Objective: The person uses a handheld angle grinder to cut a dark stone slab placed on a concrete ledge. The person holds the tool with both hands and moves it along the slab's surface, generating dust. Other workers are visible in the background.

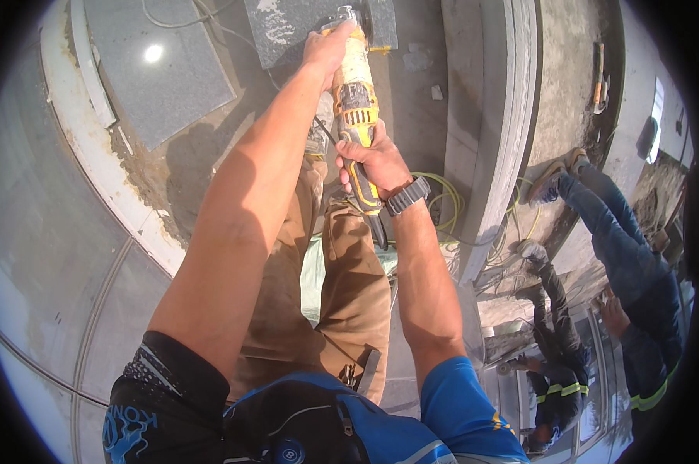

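A dusty yellow and black angle grinder (356, 97) stretches away from me, its head and disc area lying over a grey stone slab (276, 39) at the top of the view. My left hand (329, 52) is closed round the front of the tool, close to its head. Farther back, my right hand (383, 164) wraps the rear handle, thumb across the top. A dark watch (408, 196) sits on my right wrist. The grinder's head partly hides its disc, and I cannot tell whether the disc touches the slab.
Another grey slab (152, 69) lies at left beside a pale curb (133, 201). A raised concrete ledge (512, 100) runs along the right, near a coiled yellow-green hose (451, 203). Two people stand beyond it, one in blue jeans (624, 240). A long-handled tool (599, 77) lies far right.
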The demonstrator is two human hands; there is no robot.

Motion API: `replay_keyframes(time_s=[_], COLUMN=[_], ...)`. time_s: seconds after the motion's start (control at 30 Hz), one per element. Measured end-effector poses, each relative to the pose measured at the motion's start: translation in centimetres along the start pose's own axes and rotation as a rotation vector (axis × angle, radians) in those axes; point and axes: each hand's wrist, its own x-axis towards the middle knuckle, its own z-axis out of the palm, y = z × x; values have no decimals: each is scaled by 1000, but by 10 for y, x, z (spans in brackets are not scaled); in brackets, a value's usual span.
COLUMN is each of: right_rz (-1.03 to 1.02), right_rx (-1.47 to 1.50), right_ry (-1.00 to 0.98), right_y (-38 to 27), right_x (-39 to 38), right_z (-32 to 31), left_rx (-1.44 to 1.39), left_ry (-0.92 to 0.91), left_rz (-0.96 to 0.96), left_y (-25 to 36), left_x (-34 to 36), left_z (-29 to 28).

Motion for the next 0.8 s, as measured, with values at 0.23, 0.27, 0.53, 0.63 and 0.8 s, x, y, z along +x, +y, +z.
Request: replay_keyframes(time_s=[0.23,0.27,0.53,0.63,0.8], right_rz=[-16,-26,-83,-68,-66], right_rx=[-40,-43,-308,-317,-313], right_ry=[-3,4,125,149,177], right_y=[-10,-11,-15,-16,-11], right_x=[10,12,5,-2,-13], right_z=[1,2,10,12,11], left_rx=[35,36,44,86,85], left_ry=[-1,23,40,52,28], left_rz=[26,34,52,33,26], left_y=[7,9,8,7,3], left_x=[10,11,9,3,-14], left_z=[2,4,5,5,7])
